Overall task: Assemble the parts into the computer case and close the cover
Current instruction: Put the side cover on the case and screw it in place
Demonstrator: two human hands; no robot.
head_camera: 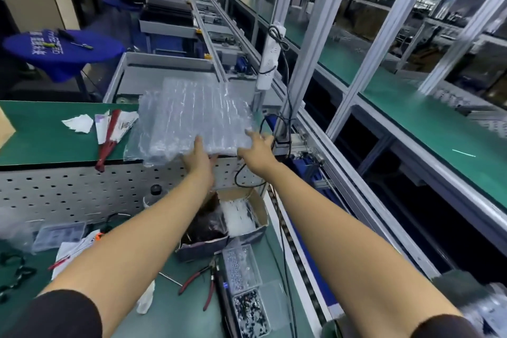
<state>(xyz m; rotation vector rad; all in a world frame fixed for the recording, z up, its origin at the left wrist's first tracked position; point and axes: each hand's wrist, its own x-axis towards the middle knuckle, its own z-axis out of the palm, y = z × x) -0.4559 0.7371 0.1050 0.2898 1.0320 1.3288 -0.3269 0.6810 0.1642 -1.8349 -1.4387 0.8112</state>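
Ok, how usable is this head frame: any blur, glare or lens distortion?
Head view: wide-angle bending bows the frame posts; motion blur smears the right edge; glare whitens the bubble-wrapped package held by the left hand and right hand; the centre stays fairly sharp.

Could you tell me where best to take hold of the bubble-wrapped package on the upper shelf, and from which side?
Probably by its near edge, from the front. The package lies flat on the shelf, its near edge overhanging slightly. The left hand and right hand already meet that edge, spread apart, which suits a wide, soft bundle.
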